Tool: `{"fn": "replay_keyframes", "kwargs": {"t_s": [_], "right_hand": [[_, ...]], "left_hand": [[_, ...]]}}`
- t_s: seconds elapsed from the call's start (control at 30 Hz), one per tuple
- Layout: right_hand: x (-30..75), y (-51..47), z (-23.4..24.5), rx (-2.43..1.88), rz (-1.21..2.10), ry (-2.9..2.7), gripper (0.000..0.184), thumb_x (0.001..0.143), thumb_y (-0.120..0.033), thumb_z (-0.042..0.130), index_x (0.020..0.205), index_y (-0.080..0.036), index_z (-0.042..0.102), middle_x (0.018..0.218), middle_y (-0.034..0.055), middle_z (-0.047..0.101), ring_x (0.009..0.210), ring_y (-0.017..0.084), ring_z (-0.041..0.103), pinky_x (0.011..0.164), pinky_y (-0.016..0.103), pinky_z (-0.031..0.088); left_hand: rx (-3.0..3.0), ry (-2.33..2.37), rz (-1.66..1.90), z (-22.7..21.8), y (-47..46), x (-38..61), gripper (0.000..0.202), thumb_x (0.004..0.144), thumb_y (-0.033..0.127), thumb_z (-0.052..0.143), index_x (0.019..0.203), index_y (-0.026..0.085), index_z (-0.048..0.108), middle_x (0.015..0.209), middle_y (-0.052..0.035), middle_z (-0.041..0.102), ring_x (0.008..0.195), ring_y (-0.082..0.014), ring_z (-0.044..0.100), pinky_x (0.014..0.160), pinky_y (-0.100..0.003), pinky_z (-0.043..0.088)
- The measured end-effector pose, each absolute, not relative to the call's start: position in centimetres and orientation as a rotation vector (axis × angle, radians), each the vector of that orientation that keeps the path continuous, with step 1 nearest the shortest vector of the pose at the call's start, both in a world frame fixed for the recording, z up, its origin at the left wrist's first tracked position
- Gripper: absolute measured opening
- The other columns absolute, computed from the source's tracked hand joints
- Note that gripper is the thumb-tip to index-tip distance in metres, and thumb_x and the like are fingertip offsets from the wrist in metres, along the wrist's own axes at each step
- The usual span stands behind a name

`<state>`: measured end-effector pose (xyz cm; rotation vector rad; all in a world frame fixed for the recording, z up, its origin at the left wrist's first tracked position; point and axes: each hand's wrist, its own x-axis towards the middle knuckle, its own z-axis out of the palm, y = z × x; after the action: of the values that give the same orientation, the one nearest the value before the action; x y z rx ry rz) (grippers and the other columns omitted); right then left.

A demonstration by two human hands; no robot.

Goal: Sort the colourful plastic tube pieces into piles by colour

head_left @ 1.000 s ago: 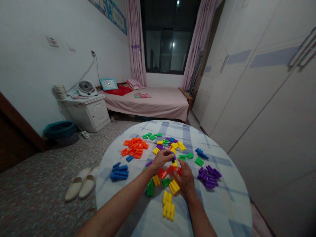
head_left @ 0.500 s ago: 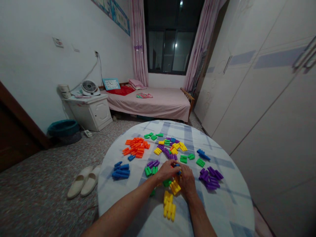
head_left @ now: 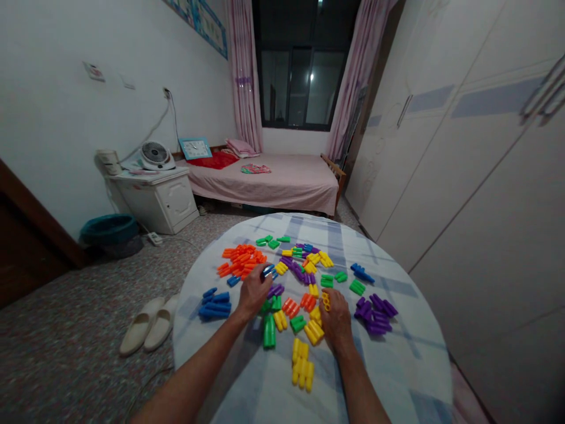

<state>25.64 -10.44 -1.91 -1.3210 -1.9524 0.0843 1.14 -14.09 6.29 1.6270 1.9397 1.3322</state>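
Observation:
Coloured plastic pegs lie in groups on a round table (head_left: 397,377) with a checked cloth. My left hand (head_left: 253,290) is closed on a blue peg (head_left: 268,271), held between the orange pile (head_left: 241,262) and the blue pile (head_left: 215,305). My right hand (head_left: 336,315) rests on the cloth and pinches a yellow peg piece (head_left: 326,301), close to red pegs (head_left: 299,304) and yellow pegs (head_left: 313,331). Green pegs (head_left: 269,330), a yellow row (head_left: 301,365) and purple pegs (head_left: 375,312) lie around the hands.
Behind the table stands a pink bed (head_left: 282,179) under a dark window. A white cabinet (head_left: 154,197) with a fan is at the left wall, a teal basin (head_left: 106,229) and white slippers (head_left: 145,327) are on the floor. A white wardrobe (head_left: 477,176) fills the right side.
My left hand has moved left from the middle cluster toward the orange and blue piles, carrying a blue peg. My right hand stayed near the red and yellow pegs, now pinching a yellow piece.

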Motion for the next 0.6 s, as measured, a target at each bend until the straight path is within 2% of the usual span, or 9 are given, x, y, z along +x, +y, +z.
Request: {"fn": "replay_keyframes", "kwargs": {"t_s": [0.07, 0.13, 0.33, 0.5, 0.6], "right_hand": [[25.6, -10.4, -1.9, -1.335, 0.090, -1.960, 0.022, 0.086, -0.028, 0.046, 0.105, -0.019, 0.053, 0.103, 0.0089, 0.059, 0.096, 0.023, 0.052, 0.086, 0.039, 0.041], [25.6, -10.5, -1.8, -1.342, 0.097, -1.971, 0.023, 0.087, -0.028, 0.044, 0.106, -0.019, 0.053, 0.105, 0.0094, 0.059, 0.098, 0.024, 0.052, 0.087, 0.040, 0.041], [25.6, -10.7, -1.5, -1.348, 0.108, -1.978, 0.024, 0.088, -0.029, 0.041, 0.105, -0.018, 0.054, 0.103, 0.0096, 0.060, 0.098, 0.023, 0.053, 0.086, 0.039, 0.041], [25.7, -10.6, -1.7, -1.363, 0.112, -1.989, 0.025, 0.088, -0.029, 0.040, 0.105, -0.018, 0.054, 0.104, 0.0097, 0.060, 0.098, 0.023, 0.053, 0.086, 0.039, 0.041], [25.8, -10.5, -1.8, -1.365, 0.119, -1.992, 0.025, 0.088, -0.029, 0.041, 0.105, -0.018, 0.055, 0.103, 0.0095, 0.060, 0.098, 0.023, 0.053, 0.086, 0.039, 0.041]], "left_hand": [[1.862, 2.183, 1.215, 6.7, -14.9, -2.2, 0.029, 0.081, 0.018, 0.047, 0.106, 0.017, 0.061, 0.102, -0.0075, 0.063, 0.096, -0.0203, 0.057, 0.089, -0.034, 0.045], [1.998, 2.383, 1.027, 6.6, -15.7, -4.8, 0.029, 0.081, 0.016, 0.045, 0.105, 0.016, 0.062, 0.101, -0.0092, 0.062, 0.099, -0.0227, 0.055, 0.091, -0.036, 0.043], [2.098, 2.509, 0.539, 3.9, -17.2, -7.1, 0.025, 0.082, 0.017, 0.046, 0.098, 0.018, 0.065, 0.101, -0.0101, 0.062, 0.098, -0.0242, 0.055, 0.083, -0.036, 0.046], [2.209, 2.490, 0.629, 2.7, -17.5, -5.5, 0.024, 0.081, 0.015, 0.048, 0.098, 0.017, 0.065, 0.107, -0.0097, 0.061, 0.102, -0.0252, 0.053, 0.092, -0.042, 0.042], [2.346, 2.280, 0.792, 2.1, -17.5, -3.8, 0.024, 0.081, 0.014, 0.048, 0.099, 0.018, 0.064, 0.110, -0.0100, 0.060, 0.107, -0.0240, 0.052, 0.097, -0.042, 0.040]]}}
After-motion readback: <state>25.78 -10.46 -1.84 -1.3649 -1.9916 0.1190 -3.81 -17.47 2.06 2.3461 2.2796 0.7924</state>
